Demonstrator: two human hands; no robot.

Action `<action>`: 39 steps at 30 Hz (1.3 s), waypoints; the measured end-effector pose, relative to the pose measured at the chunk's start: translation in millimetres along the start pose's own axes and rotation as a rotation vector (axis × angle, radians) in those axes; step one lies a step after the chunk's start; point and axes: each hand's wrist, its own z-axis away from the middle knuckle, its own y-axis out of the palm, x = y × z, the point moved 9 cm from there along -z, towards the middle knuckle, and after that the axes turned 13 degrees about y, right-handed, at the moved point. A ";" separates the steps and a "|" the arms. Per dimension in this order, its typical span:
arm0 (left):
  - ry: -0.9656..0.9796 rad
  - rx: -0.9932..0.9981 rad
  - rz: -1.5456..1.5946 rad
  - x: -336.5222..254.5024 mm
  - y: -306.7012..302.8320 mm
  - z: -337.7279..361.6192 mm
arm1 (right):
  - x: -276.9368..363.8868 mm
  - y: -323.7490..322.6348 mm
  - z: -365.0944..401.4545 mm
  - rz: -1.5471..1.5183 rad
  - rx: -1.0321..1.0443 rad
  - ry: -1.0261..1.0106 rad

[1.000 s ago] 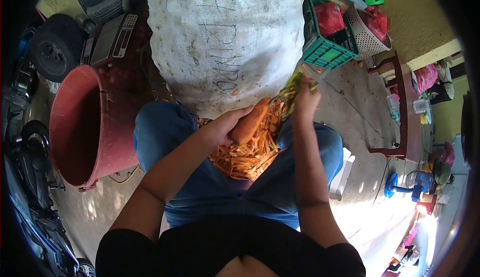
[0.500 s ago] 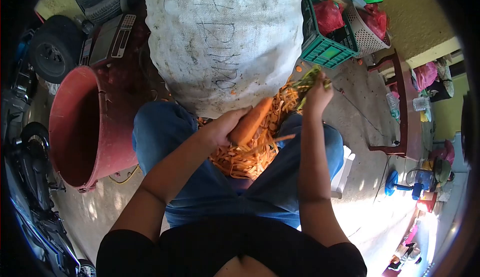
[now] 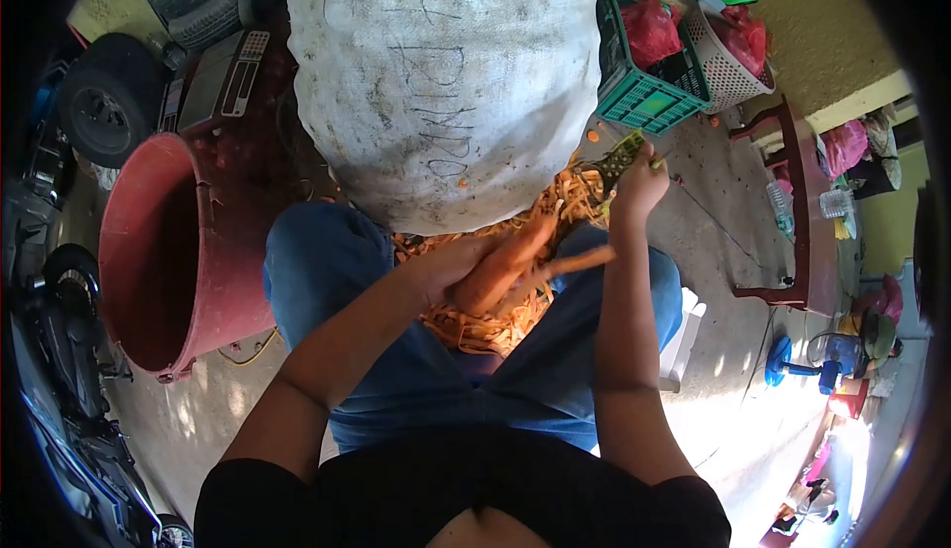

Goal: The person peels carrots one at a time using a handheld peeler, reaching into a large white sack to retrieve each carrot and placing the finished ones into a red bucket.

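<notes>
My left hand [image 3: 448, 263] grips a large orange carrot [image 3: 507, 261] by its thick end, held over my lap and pointing toward the sack. A long strip of peel [image 3: 567, 264] hangs off the carrot. My right hand [image 3: 640, 183] is raised to the right past the carrot's tip and holds a green peeler [image 3: 618, 158]. A heap of orange carrot peelings [image 3: 495, 318] lies between my knees on the ground. I sit in blue jeans.
A big white woven sack [image 3: 446, 82] with dark writing stands right in front of my knees. A red tub [image 3: 168, 251] is at my left, tyres behind it. A green crate [image 3: 644, 92] and white basket [image 3: 728, 67] sit at the back right, a wooden bench [image 3: 797, 211] to the right.
My right hand swept the peeler away from the carrot, up and to the right. A fresh strip of peel has come off. The carrot dipped slightly lower.
</notes>
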 end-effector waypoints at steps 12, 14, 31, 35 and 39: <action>0.129 -0.200 0.011 -10.8 -36.3 -14.3 | 48.9 39.3 131.5 -0.105 0.512 -0.370; -0.023 -0.040 -0.102 2.9 -21.7 -8.6 | 23.5 37.5 75.8 -0.073 0.328 -0.187; 0.053 0.046 -0.070 -11.3 -18.2 -12.7 | 41.6 30.9 88.3 -0.077 0.362 -0.273; 0.032 0.069 -0.249 -5.2 4.0 1.9 | 26.8 -1.6 18.2 0.025 0.018 -0.164; 0.001 -0.028 -0.064 -6.9 -14.2 -9.4 | 36.9 11.6 63.8 -0.226 0.402 -0.003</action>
